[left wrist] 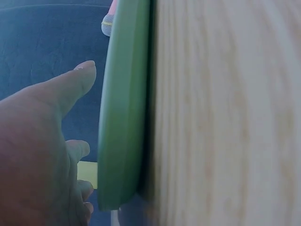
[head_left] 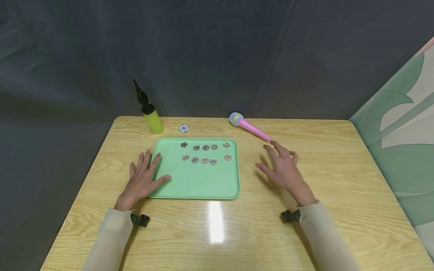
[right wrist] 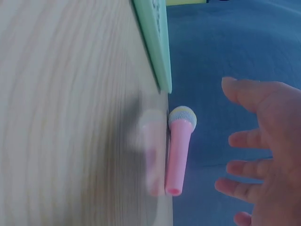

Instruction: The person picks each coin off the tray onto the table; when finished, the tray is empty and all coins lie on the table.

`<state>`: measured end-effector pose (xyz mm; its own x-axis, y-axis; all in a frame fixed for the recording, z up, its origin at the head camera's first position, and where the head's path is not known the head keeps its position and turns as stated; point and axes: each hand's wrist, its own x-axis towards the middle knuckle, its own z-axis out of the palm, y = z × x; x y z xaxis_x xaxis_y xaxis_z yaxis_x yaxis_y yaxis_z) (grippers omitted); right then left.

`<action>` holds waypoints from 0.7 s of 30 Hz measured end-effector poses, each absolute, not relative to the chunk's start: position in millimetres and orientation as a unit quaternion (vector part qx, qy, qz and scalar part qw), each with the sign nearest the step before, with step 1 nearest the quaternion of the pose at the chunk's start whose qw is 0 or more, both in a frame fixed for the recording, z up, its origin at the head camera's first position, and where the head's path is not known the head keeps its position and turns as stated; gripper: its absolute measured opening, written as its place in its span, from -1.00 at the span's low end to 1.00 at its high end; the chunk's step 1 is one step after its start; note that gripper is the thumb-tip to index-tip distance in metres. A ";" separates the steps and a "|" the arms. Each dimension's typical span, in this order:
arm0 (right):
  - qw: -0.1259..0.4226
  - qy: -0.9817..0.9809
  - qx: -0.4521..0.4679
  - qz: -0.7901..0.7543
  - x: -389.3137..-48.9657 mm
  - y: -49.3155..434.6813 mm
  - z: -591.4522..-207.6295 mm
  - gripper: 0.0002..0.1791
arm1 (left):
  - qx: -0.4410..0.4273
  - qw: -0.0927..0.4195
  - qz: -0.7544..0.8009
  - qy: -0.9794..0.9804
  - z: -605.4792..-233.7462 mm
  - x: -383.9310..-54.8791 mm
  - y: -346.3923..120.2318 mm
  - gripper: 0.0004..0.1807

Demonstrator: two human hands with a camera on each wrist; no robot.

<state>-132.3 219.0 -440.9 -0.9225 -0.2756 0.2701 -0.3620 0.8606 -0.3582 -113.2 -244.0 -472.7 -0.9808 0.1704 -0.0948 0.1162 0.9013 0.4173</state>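
A light green tray (head_left: 200, 184) lies on the wooden table, with several silver coins (head_left: 205, 160) in two rows across its upper part. Over the tray's left edge my left hand (head_left: 140, 182) is spread, its fingers apart and holding nothing; whether it touches the rim I cannot tell. To the right of the tray my right hand (head_left: 285, 169) hovers with loosely bent fingers and nothing in them. Its fingertips are near the handle end of a pink toy microphone (head_left: 252, 128), which also shows in the right wrist view, lying on the table (right wrist: 84, 122).
Behind the tray, a yellow-green cylinder with a black top (head_left: 154, 122) stands at the table's back left. Beside it lies a white round chip (head_left: 184, 128). A dark curtain (head_left: 210, 56) hangs behind the table, and a patterned cloth (head_left: 407, 131) borders the right side.
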 end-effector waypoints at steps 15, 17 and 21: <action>0.128 -0.940 0.143 0.282 -153.1 184.3 -442.6 -0.48 | 0.067 0.090 0.240 0.964 -482.0 -117.3 -255.6 0.01; 0.128 -0.937 0.145 0.292 -155.5 180.6 -443.6 -0.49 | 0.067 0.093 0.242 0.964 -484.1 -118.0 -255.9 0.00; 0.130 -0.927 0.151 0.319 -161.2 172.9 -446.0 -0.53 | 0.070 0.095 0.239 0.964 -486.3 -118.7 -254.9 -0.01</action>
<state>-161.2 172.9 -446.0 -0.9203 -0.1978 0.3375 -0.3636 0.7509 -0.5514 -118.7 -254.9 -486.3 -0.9723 0.1796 -0.1497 0.0887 0.8758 0.4745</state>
